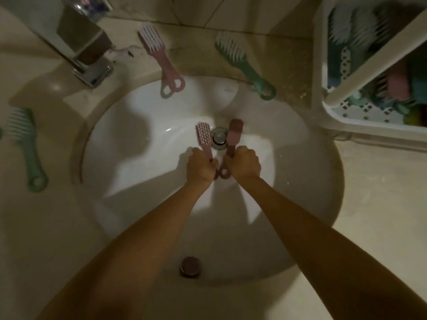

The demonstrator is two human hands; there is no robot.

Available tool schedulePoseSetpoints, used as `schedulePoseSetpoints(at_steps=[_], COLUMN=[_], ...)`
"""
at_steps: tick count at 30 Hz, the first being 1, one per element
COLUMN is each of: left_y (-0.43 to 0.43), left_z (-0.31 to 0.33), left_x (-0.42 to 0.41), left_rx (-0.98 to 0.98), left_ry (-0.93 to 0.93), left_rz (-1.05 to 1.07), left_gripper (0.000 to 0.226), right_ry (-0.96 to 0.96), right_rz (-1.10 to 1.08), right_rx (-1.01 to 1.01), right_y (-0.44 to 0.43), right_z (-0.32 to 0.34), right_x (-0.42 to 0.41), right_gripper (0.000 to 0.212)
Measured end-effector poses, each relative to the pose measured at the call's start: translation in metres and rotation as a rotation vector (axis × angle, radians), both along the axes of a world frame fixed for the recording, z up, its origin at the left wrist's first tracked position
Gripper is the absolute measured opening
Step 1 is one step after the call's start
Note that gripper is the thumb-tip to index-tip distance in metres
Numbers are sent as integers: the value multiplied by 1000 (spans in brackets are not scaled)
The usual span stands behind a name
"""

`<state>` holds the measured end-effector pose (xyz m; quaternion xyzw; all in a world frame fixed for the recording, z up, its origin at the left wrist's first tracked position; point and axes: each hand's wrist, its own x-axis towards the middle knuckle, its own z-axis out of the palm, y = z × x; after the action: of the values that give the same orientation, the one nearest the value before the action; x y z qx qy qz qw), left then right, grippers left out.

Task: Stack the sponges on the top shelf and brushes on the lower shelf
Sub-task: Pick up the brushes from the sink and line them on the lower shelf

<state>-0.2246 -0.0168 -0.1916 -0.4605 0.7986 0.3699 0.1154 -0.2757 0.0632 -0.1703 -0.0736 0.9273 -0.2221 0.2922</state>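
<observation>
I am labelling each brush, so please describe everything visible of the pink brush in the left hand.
The pink brush looks like plastic: a narrow handle and an oblong head with rows of pale bristles facing the camera. The left hand grips its handle, hiding the end. It is held over the white sink, head pointing away from the person, left of the metal drain. The second pink brush, in the right hand, is beside it.
</observation>
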Motion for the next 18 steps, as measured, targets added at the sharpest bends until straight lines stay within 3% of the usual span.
schedulePoseSetpoints(at_steps=[5, 8, 14, 18], left_y=[-1, -3, -8, -8], left_z=[8, 25, 46, 50], left_x=[0, 9, 27, 28], left_rx=[55, -19, -48, -129], left_ry=[-6, 4, -87, -148], left_rz=[21, -63, -136, -145], left_gripper=[29, 26, 36, 58], right_ry=[-9, 26, -6, -54], right_rz=[-68, -30, 3, 39], right_rx=[-75, -115, -135, -89], right_y=[2, 10, 30, 37], right_z=[-1, 11, 44, 48], right_x=[-1, -1, 7, 7], right_gripper=[15, 20, 17, 13])
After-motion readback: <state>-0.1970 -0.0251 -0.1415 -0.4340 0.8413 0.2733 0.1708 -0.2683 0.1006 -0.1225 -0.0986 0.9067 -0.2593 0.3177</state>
